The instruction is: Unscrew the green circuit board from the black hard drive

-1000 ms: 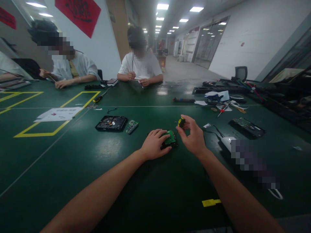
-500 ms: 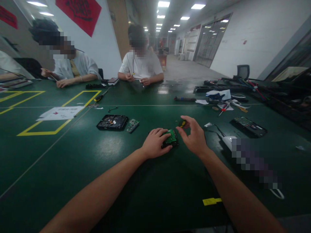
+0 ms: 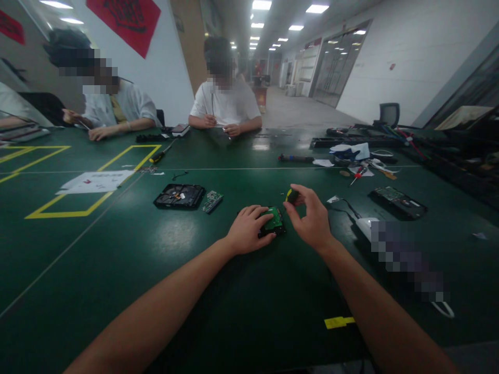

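A hard drive [image 3: 276,222] with a green circuit board facing up lies on the table. Across its left part my left hand [image 3: 249,228] is laid, fingers over the board and thumb along the near edge, gripping it. My right hand [image 3: 310,215], just right of the drive, pinches a screwdriver [image 3: 291,196] by its yellow and black handle. The handle is uppermost and the shaft slants down toward the drive's right edge. Whether the tip sits in a screw is too small to see. Tiny screws [image 3: 281,194] lie left of the handle.
An opened drive casing [image 3: 180,196] and a loose circuit board [image 3: 212,201] lie to the left. On the right are another hard drive [image 3: 397,202], a white power strip [image 3: 366,224] and a red screwdriver [image 3: 357,175]. Two people [image 3: 230,101] [image 3: 128,104] sit across the table.
The screwdriver handle has turned in my right fingers, showing a different yellow and black side. My left hand and the drive have stayed in place.
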`<state>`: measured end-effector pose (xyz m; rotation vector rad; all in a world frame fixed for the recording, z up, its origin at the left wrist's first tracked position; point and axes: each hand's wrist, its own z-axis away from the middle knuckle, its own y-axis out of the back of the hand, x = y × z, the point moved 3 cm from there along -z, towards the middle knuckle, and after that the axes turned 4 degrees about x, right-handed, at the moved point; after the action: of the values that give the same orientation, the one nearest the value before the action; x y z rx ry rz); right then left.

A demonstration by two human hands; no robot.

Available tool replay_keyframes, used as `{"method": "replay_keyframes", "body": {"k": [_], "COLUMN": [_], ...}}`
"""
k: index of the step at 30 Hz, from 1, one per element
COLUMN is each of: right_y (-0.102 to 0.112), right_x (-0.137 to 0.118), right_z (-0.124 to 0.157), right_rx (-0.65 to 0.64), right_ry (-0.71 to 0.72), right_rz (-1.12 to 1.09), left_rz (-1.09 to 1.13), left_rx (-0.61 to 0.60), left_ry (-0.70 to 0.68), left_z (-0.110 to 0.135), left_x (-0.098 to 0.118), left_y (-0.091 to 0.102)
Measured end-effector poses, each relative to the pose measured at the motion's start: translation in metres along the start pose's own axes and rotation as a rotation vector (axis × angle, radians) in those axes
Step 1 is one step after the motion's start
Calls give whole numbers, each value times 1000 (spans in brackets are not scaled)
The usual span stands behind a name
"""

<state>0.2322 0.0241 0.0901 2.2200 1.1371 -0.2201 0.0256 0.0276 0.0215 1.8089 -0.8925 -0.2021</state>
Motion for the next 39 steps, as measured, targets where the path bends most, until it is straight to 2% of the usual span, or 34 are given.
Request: {"method": "replay_keyframes", "body": {"k": [3,8,16,23,31,39], "right_y": [-1,1,-2,3,4,3], "right_x": [-2,-4,1,-5,-8,-6], "right_z": [1,-3,1,-4,-3,-3], "right_rx": [-10,9,-11,-12,-89,-100], "right_ry": [-9,57,-31,44,32,7], "right_rz": [-22,19,-33,36,-18,-38], "left_rz": [-6,-19,-15,2,-6,-9], "left_rx": [-4,-11,-5,-6,-6,0], "left_ry": [-6,-6,-8,-6,-6,-8], "left_z": [0,0,-1,0,0,0], "left_x": [0,0,0,-2,-1,-1], "left_y": [-1,-1,1,-2,0,-1]}}
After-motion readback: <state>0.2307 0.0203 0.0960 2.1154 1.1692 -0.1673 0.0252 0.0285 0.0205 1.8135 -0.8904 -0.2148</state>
